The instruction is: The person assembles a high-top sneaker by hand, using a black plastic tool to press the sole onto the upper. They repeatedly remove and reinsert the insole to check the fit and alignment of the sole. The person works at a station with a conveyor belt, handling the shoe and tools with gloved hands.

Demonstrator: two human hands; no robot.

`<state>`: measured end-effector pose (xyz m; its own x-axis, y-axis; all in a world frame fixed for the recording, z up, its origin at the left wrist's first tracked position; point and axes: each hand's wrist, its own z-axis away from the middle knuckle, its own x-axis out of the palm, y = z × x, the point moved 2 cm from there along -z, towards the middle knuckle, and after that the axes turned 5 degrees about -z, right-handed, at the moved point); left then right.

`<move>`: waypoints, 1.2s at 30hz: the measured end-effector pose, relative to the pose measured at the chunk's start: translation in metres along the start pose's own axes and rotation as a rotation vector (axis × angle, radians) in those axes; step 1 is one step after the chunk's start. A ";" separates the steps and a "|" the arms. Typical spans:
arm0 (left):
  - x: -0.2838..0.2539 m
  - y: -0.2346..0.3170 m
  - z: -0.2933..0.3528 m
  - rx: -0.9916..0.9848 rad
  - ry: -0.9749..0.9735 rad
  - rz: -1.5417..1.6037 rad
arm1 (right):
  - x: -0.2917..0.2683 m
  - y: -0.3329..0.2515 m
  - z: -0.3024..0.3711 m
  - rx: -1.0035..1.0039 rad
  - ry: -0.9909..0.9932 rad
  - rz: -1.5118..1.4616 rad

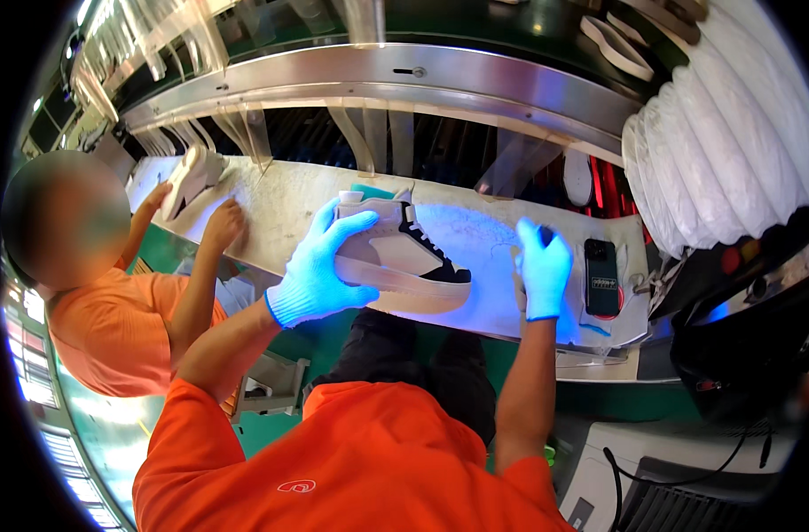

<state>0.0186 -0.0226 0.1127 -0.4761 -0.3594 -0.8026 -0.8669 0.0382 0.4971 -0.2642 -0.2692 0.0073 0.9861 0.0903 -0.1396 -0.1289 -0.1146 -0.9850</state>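
A beige and white sneaker (403, 244) with black trim and a thick pale sole is held above the bench, its toe to the right. My left hand (320, 266), in a white knit glove lit blue, grips it round the heel end, thumb under the sole. Teal material (372, 191) shows at the shoe's opening. My right hand (545, 270), gloved the same way, is raised apart from the shoe over the right part of the bench. Its fingers are curled; a small dark bit shows by them, too unclear to name.
A dark phone (601, 277) lies on the pale bench (289, 191). Behind runs a metal-framed conveyor (475, 75) with hanging clear strips. A white ribbed duct (724, 133) and a black bag (746, 346) stand right. At left, a co-worker (125, 324) handles another shoe (190, 182).
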 end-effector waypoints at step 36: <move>0.103 -0.080 0.061 0.133 0.515 0.336 | 0.087 -0.075 0.062 -0.197 -0.943 0.594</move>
<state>0.0296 -0.0062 -0.0295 -0.6223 -0.7094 -0.3310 -0.7088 0.3312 0.6228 -0.1748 -0.1916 0.0628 0.2911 0.6699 -0.6830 -0.4495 -0.5345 -0.7157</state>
